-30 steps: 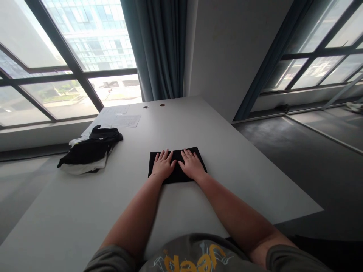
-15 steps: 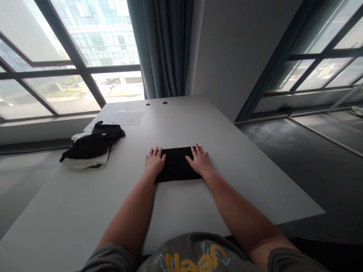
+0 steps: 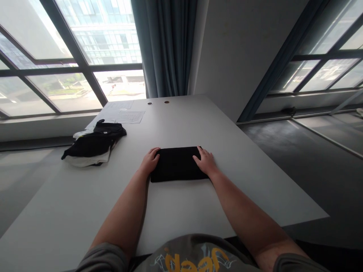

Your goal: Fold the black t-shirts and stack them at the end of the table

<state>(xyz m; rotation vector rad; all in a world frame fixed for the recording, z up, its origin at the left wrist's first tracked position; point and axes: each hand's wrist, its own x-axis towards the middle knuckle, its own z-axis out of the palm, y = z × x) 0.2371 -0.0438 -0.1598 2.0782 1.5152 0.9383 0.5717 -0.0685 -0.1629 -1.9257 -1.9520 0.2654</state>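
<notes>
A folded black cloth (image 3: 177,164), a neat flat rectangle that looks like a garment, lies on the white table in front of me. My left hand (image 3: 149,160) is at its left edge, fingers bent and close together by the far corner, thumb along the side. At the right edge, my right hand (image 3: 206,161) has its thumb on top of the cloth and its fingers curled over the far right corner. Both hands grip the sides of the cloth, though the undersides of the fingers are hidden.
A loose pile of black and white clothes (image 3: 92,145) sits at the table's left side. Behind it lie sheets of paper (image 3: 132,116). The white table (image 3: 181,211) has two round holes near its far end, before a blue-grey curtain (image 3: 168,49) and windows.
Both hands have slid outward from lying flat on the cloth to its left and right edges, and their fingers have bent. More of the cloth's top now shows.
</notes>
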